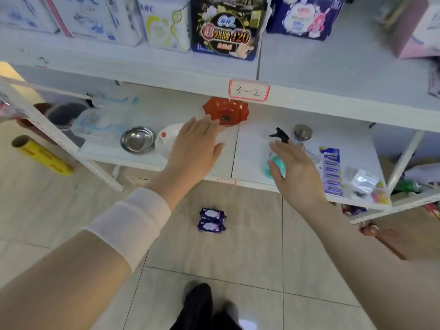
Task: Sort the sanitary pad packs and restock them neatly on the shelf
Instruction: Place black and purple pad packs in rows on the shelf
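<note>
Two small purple sanitary pad packs (pixel 212 219) lie side by side on the tiled floor below the shelves. Both my hands hang in the air above them, empty. My left hand (pixel 194 148) has straight fingers spread in front of the lower shelf. My right hand (pixel 295 171) is also flat and relaxed, in front of a teal item. On the upper shelf (pixel 309 67) stand several pad packs: a dark navy pack (pixel 226 27), a blue and pink pack (pixel 302 16), a white and green pack (pixel 164 22) and white packs (pixel 78 15) at the left.
The lower shelf (pixel 252 148) carries a red plastic bowl (pixel 226 111), a steel bowl (pixel 137 139), a black clip (pixel 279 135), a strip of batteries (pixel 331 172) and clear containers (pixel 95 122). A yellow roll (pixel 41 154) lies on the floor left. My dark shoe (pixel 198 298) is at the bottom.
</note>
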Motion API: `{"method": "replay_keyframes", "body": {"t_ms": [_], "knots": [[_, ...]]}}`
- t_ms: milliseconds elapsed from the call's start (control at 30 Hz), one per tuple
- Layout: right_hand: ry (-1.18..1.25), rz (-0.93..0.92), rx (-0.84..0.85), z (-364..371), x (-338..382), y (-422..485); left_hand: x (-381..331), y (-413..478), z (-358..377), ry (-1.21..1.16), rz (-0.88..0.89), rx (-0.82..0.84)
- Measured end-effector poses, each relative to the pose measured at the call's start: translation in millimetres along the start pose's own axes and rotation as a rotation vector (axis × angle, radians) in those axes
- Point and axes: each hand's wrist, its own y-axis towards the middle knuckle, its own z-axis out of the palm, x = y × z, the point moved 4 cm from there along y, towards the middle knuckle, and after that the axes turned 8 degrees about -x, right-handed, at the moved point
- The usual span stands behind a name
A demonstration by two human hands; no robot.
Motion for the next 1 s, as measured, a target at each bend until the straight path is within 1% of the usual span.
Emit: {"method": "replay_keyframes", "body": {"t_ms": [133,200,267,333,400,433,467,533,600,633,733,800,867,933,1000], "knots": [[-0.06,0.025,0.122,52.4,-8.0,-54.8,34.3,-52.6,52.2,-0.069,-0.002,0.081],[-0.084,0.086,0.17,73.3,-11.6,-78.5,48.4,-80.3,82.0,-0.058,0.019,0.137],[-0.053,0.18,0.23,105.7,-19.5,-101.6,66.9,-108.5,113.4,-0.067,-0.015,0.189],[-0.053,0.209,0.291,135.6,-23.3,-116.5,84.2,-128.1,143.0,-0.086,-0.048,0.256],[-0.08,0.231,0.428,169.5,-28.7,-137.0,96.1,-157.5,179.3,-0.087,-0.078,0.356],[-0.066,0.248,0.509,188.5,-35.4,-148.8,100.3,-171.7,198.9,-0.089,-0.087,0.375],[-0.052,0.261,0.549,207.4,-45.0,-158.5,104.2,-184.1,219.2,-0.099,-0.099,0.383],[-0.034,0.276,0.599,253.3,-67.5,-176.4,110.0,-209.6,267.7,-0.136,-0.115,0.35],[-0.031,0.288,0.664,309.8,-97.3,-199.1,116.0,-242.1,327.4,-0.174,-0.137,0.361],[-0.027,0.299,0.693,340.8,-114.6,-210.5,119.5,-258.8,358.7,-0.182,-0.145,0.383],[-0.037,0.277,0.786,432.1,-164.0,-241.4,135.1,-313.8,460.1,-0.23,-0.203,0.539],[-0.026,0.263,0.79,487.4,-192.5,-257.5,148.3,-343.5,522.4,-0.268,-0.272,0.591],[-0.013,0.257,0.748,537.6,-216.9,-262.9,161.0,-357.7,577.1,-0.284,-0.341,0.603],[0.01,0.243,0.696,584.3,-238.2,-262.0,174.7,-356.2,623.4,-0.285,-0.393,0.554],[0.038,0.189,0.644,627.7,-256.0,-255.2,191.9,-345.4,664.2,-0.339,-0.423,0.467]]}}
